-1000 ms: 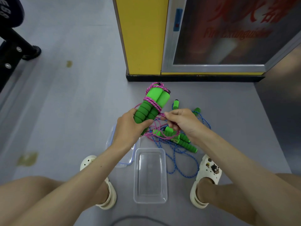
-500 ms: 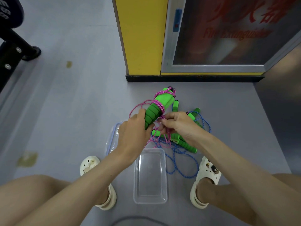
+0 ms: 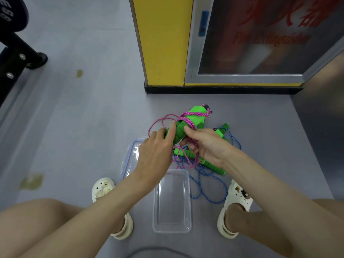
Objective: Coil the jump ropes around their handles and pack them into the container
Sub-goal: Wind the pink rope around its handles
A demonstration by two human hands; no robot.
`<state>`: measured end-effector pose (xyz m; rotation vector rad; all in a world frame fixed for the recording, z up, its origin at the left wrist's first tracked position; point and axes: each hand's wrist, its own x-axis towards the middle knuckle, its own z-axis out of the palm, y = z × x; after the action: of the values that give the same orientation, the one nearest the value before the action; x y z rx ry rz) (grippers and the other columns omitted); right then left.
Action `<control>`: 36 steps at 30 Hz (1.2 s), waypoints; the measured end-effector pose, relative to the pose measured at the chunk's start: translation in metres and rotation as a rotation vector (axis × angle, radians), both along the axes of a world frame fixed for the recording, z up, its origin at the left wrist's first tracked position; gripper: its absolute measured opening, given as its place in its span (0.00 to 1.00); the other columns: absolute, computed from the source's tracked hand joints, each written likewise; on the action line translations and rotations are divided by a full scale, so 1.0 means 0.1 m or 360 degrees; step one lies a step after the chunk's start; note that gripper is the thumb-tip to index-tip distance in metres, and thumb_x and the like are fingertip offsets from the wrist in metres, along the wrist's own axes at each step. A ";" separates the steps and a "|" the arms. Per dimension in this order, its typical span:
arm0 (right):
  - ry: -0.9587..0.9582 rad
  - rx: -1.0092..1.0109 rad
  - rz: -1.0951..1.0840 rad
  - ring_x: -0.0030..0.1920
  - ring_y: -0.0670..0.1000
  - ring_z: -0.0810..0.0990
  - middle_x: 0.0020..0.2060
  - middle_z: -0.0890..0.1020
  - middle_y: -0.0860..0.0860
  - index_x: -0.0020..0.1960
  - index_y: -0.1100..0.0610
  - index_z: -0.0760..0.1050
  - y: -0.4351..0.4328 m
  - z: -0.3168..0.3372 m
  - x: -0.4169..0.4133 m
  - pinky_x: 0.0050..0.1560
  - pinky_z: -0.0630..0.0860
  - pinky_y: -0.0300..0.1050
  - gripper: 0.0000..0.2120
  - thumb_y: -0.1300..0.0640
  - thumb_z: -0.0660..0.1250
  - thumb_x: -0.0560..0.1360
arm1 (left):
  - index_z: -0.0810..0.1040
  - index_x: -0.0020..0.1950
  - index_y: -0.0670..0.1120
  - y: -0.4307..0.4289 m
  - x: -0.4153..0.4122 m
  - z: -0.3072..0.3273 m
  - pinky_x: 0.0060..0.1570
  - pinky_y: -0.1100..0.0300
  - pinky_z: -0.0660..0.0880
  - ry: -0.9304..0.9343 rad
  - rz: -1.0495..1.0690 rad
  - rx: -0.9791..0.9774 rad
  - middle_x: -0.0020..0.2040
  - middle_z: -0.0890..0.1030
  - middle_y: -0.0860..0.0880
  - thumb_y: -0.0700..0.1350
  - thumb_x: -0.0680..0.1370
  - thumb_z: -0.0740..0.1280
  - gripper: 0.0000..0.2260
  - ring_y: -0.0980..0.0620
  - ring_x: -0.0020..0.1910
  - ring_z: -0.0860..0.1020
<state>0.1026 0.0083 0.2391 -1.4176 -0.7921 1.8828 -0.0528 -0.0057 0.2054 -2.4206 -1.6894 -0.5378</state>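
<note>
Clasps the paired green handles (image 3: 193, 120) in the curled left grip (image 3: 156, 151); pinches the pink rope (image 3: 160, 121), partly wound round them, in the right grip (image 3: 208, 146), near the clear container (image 3: 172, 229).

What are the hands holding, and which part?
The left hand grips the green handles at their lower end. The right hand pinches the pink rope right beside them.

The container (image 3: 189, 202) lies on the floor (image 3: 83, 127) at 6 o'clock, its lid (image 3: 128, 161) at its 10 o'clock, a loose rope heap (image 3: 214, 167) at its 1 o'clock. The left hand (image 3: 156, 151) and right hand (image 3: 206, 146) hold a rope bundle (image 3: 195, 116) over the heap, a pillar (image 3: 163, 41) behind at 12 o'clock
</note>
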 end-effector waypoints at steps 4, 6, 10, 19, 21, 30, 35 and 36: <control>-0.0184 -0.0015 -0.0184 0.23 0.45 0.66 0.31 0.78 0.56 0.46 0.62 0.77 0.03 -0.05 0.01 0.24 0.63 0.35 0.18 0.45 0.67 0.75 | 0.74 0.68 0.44 -0.03 0.00 -0.08 0.27 0.58 0.70 -0.0080 -0.0157 -0.0053 0.46 0.80 0.45 0.49 0.65 0.78 0.33 0.47 0.37 0.78; -0.0246 -0.0015 -0.0221 0.22 0.45 0.65 0.26 0.76 0.53 0.42 0.61 0.77 0.04 -0.05 0.03 0.23 0.63 0.35 0.16 0.46 0.66 0.75 | 0.71 0.71 0.46 -0.06 0.03 -0.02 0.32 0.58 0.71 -0.0242 -0.0150 -0.0258 0.51 0.79 0.47 0.60 0.71 0.69 0.32 0.47 0.45 0.79; -0.0217 -0.0005 -0.0203 0.22 0.45 0.64 0.24 0.74 0.50 0.43 0.60 0.76 0.06 -0.04 0.07 0.24 0.62 0.36 0.13 0.49 0.64 0.76 | 0.64 0.74 0.50 0.03 0.02 0.17 0.47 0.56 0.76 -0.0984 0.0149 -0.1073 0.54 0.78 0.51 0.61 0.75 0.64 0.30 0.52 0.50 0.78; -0.0034 0.0045 0.0000 0.25 0.46 0.61 0.35 0.70 0.54 0.47 0.59 0.74 0.06 0.01 0.08 0.27 0.62 0.38 0.11 0.50 0.61 0.77 | 0.78 0.59 0.44 0.11 -0.12 0.37 0.41 0.54 0.81 -0.2151 0.0192 -0.2262 0.51 0.84 0.40 0.54 0.71 0.69 0.20 0.43 0.47 0.83; -0.0034 0.0059 -0.0054 0.26 0.46 0.62 0.40 0.71 0.58 0.51 0.62 0.76 0.06 -0.01 0.07 0.30 0.62 0.40 0.16 0.48 0.64 0.76 | 0.78 0.57 0.43 0.09 -0.12 0.38 0.40 0.54 0.81 -0.2219 0.0121 -0.2339 0.48 0.84 0.41 0.51 0.70 0.69 0.19 0.44 0.45 0.83; -0.0178 0.0134 0.0014 0.23 0.44 0.65 0.29 0.76 0.53 0.43 0.61 0.80 0.08 -0.04 0.14 0.29 0.65 0.36 0.07 0.57 0.70 0.73 | 0.78 0.59 0.43 0.17 -0.14 0.37 0.35 0.59 0.78 -0.2256 0.0271 -0.2033 0.47 0.83 0.43 0.44 0.75 0.69 0.13 0.45 0.40 0.83; -0.0522 0.0246 0.0068 0.23 0.42 0.68 0.25 0.77 0.49 0.45 0.60 0.82 0.11 -0.03 0.20 0.28 0.67 0.32 0.06 0.59 0.68 0.76 | 0.78 0.59 0.43 0.20 -0.19 0.37 0.36 0.60 0.80 -0.2185 0.0293 -0.1889 0.45 0.83 0.45 0.42 0.75 0.70 0.13 0.46 0.38 0.83; -0.0538 0.0256 0.0053 0.25 0.43 0.69 0.27 0.78 0.50 0.44 0.60 0.82 0.12 -0.03 0.20 0.30 0.69 0.33 0.07 0.58 0.67 0.76 | 0.78 0.58 0.44 0.20 -0.18 0.37 0.36 0.60 0.79 -0.2160 0.0285 -0.1859 0.44 0.83 0.45 0.41 0.75 0.70 0.12 0.46 0.38 0.83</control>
<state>0.1228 0.0202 0.2363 -1.6486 -1.1076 1.5817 -0.0712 0.0138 0.2428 -2.4603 -3.4628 -1.8803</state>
